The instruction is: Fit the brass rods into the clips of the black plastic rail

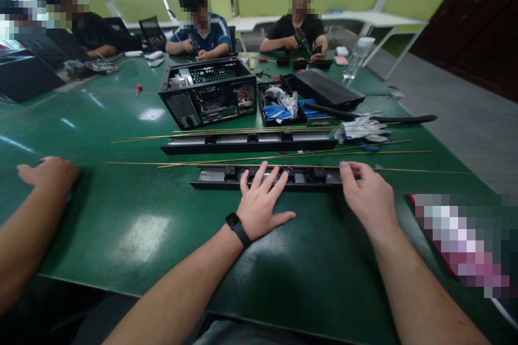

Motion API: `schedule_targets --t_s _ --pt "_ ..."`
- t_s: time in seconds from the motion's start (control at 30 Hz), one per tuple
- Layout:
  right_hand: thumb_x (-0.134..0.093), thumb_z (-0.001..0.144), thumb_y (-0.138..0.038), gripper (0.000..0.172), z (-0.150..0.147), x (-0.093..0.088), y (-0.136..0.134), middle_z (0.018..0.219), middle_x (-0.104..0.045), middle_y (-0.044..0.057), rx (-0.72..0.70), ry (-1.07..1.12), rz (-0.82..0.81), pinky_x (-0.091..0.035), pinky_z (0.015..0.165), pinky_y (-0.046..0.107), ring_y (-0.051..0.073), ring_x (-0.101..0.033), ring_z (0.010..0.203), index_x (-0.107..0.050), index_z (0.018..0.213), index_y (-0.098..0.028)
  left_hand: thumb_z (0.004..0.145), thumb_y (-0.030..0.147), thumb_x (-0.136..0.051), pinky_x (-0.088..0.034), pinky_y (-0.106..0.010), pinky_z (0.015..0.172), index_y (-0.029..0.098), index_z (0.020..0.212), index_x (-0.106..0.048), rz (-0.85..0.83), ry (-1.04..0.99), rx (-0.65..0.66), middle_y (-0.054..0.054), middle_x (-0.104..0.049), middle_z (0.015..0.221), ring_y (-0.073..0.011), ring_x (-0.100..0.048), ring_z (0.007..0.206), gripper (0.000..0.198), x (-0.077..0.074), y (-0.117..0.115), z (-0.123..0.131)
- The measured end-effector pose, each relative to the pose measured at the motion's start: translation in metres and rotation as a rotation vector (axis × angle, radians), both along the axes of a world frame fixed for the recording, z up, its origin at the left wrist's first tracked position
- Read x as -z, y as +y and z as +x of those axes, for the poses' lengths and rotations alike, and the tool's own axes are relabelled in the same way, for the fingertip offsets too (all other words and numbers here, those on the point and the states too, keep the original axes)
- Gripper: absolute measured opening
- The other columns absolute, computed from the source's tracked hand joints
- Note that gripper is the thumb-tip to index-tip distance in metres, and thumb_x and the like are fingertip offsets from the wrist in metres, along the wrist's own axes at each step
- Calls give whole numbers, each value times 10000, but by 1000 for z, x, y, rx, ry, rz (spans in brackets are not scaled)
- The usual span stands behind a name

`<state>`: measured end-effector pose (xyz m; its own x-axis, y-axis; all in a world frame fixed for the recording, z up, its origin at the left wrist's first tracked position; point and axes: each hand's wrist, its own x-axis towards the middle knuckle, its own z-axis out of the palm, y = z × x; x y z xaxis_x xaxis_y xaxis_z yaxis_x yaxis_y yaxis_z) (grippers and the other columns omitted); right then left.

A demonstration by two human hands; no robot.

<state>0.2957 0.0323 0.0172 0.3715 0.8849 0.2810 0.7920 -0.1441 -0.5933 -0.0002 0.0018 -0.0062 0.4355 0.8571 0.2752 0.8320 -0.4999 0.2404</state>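
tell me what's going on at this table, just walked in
A person's left hand is spread with its fingers over a long, black metal channel. The right hand is at its right end, thumb and fingers bent close together; what they grip, if anything, is unclear. Behind it lie thin, straight, brass-coloured rods and a second long, black channel. Farther back sits an open, black metal computer case.

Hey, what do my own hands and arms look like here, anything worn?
Your left hand is ungloved, with a black watch-like band at the wrist, its dark face roughly rectangular. Your right hand is ungloved too, with nothing visible on its wrist. No sleeves show on either forearm.
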Motion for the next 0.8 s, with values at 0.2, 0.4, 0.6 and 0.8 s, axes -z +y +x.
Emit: schedule_targets --t_s 0.2,0.4,0.6,0.8 --pt "-508 1106 -838 709 -2 4 0 1158 -899 205 -33 -6 37 -624 1076 575 424 -819 1145 -879 1212 -243 1001 636 -974 -248 -819 1476 313 1890 -553 -2 -6 1 -188 -544 1937 -522 -345 1876 1035 1 1 -1" --pt "-521 1091 -825 734 -9 4 -1 1213 -905 210 -81 -5 41 -621 1124 590 424 -831 1182 -893 1280 -221 991 630 -989 -268 -834 1471 298 1889 -554 -20 -7 -3 -188 -539 1940 -519 -324 1886 1051 0 1 -1" --pt "-557 1080 -800 701 -13 3 -2 1220 -906 221 -115 7 35 -617 1146 615 437 -833 1194 -890 1280 -216 987 649 -990 -264 -828 1471 314 1894 -543 -27 -6 -2 -192 -539 1940 -507 -311 1893 1066 -1 1 0" --pt "-567 1088 -781 684 -15 6 -2 1255 -907 214 -130 -8 58 -602 1175 625 439 -826 1239 -887 1322 -225 970 659 -1005 -262 -830 1467 321 1890 -549 -31 -23 3 -205 -538 1938 -512 -306 1892 1081 0 2 -1"
